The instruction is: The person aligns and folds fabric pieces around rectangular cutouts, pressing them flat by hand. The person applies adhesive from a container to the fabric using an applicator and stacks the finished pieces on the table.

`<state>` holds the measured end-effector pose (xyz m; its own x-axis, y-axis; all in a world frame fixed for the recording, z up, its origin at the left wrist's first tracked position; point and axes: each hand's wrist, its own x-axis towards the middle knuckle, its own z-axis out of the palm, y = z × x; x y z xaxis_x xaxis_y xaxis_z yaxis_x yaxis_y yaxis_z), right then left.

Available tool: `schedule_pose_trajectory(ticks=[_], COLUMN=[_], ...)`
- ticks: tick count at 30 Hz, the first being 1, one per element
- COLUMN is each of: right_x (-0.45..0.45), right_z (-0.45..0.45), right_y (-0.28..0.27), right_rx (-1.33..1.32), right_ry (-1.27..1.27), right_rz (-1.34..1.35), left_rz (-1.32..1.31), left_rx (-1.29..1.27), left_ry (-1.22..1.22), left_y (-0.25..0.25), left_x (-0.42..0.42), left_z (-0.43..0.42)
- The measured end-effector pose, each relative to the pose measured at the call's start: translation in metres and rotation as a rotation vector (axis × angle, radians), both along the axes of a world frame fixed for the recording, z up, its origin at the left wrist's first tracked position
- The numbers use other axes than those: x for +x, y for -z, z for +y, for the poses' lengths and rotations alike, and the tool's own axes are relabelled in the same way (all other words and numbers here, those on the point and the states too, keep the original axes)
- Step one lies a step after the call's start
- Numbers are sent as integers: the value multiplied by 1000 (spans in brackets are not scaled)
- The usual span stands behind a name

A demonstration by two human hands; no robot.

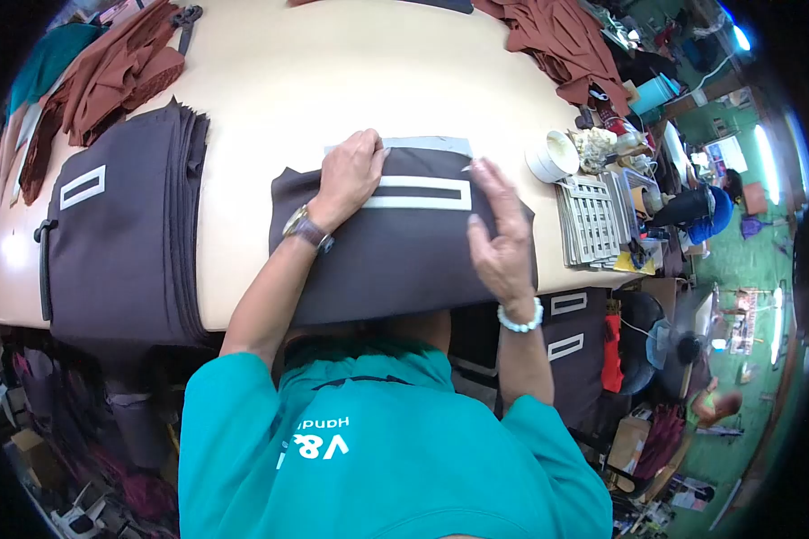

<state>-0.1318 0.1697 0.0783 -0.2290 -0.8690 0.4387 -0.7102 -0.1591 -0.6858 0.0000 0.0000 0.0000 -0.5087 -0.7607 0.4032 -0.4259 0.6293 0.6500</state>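
A dark purple-brown cloth panel [386, 260] lies in front of me on the cream table. Near its far edge is a white rectangular frame strip [422, 207] with a long dark slot inside. A grey sheet [440, 144] sticks out beyond that edge. My left hand [351, 175] is closed at the panel's upper left, its curled fingers on the cloth by the strip's left end, which they cover. Over the right side, my right hand [503, 234] has its fingers stretched out, fingertips by the strip's right end.
A stack of dark cloth panels [135, 242] lies left, with a white frame strip [83, 187] on top. Black scissors [186, 18] and rust-coloured cloth [126, 67] lie beyond. Right stand a white tub [553, 155] and pale slotted templates [589, 220]. A person in blue [712, 216] is farther right.
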Motion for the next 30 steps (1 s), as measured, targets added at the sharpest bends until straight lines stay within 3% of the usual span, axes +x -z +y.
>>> schedule_pose_trajectory(ticks=[3,8,13,14,17,23,30], right_x=[0,-27,-31,-30,-27,-14,17], right_z=[-15,-26,-26,-27,-28,-27,-17], right_y=[43,81,87,90,88,72,73], right_rx=[103,102,202,220,307,579,583], right_ry=[60,115,158,157,197,313,306], right_rz=[-177,-160,34,70,472,945,1111], left_rz=[-78,-130,-318,-324,-336,-231,-169], left_rx=[-23,25,207,141,348,188,157], left_ry=[-43,-69,12,11,74,72,50], left_y=[1,3,-17,-16,-19,-8,-1], left_x=[3,17,47,56,72,76,77], left_z=[-14,-26,-37,-41,-51,-45,-41])
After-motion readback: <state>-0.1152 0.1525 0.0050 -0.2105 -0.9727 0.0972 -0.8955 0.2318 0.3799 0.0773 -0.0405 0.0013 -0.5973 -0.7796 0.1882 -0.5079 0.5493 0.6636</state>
